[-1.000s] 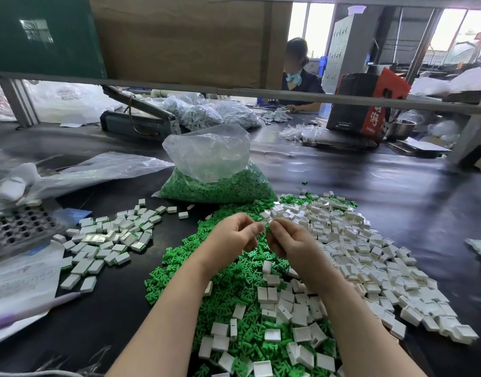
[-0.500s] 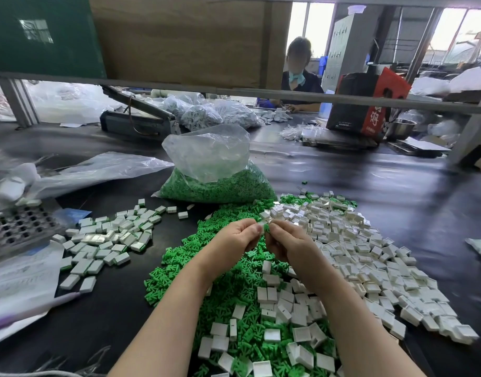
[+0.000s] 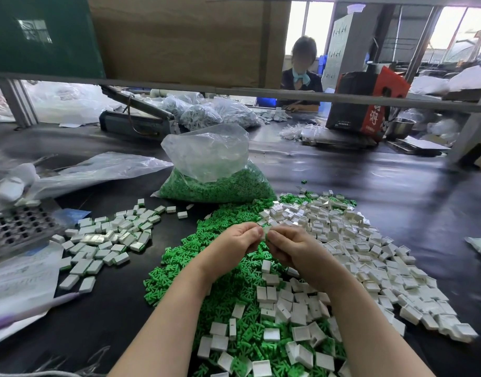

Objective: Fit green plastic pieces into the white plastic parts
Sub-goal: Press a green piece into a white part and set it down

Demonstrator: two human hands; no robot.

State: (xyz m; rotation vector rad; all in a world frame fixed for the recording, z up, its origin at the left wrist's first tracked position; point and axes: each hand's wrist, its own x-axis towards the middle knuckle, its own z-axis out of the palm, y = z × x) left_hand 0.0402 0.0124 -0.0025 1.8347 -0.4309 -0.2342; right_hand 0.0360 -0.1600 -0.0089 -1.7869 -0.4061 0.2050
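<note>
My left hand [image 3: 235, 242] and right hand [image 3: 293, 248] meeting fingertip to fingertip, both pinching a white part [image 3: 266, 230], green piece perhaps hidden inside, green pile [image 3: 196, 257] below my fingers, white heap [image 3: 370, 240] right of them

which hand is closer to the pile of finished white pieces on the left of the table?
Left. The left hand is just right of the finished pile, across a strip of bare table. The right hand sits farther right, beyond the left hand, over the loose white parts.
</note>
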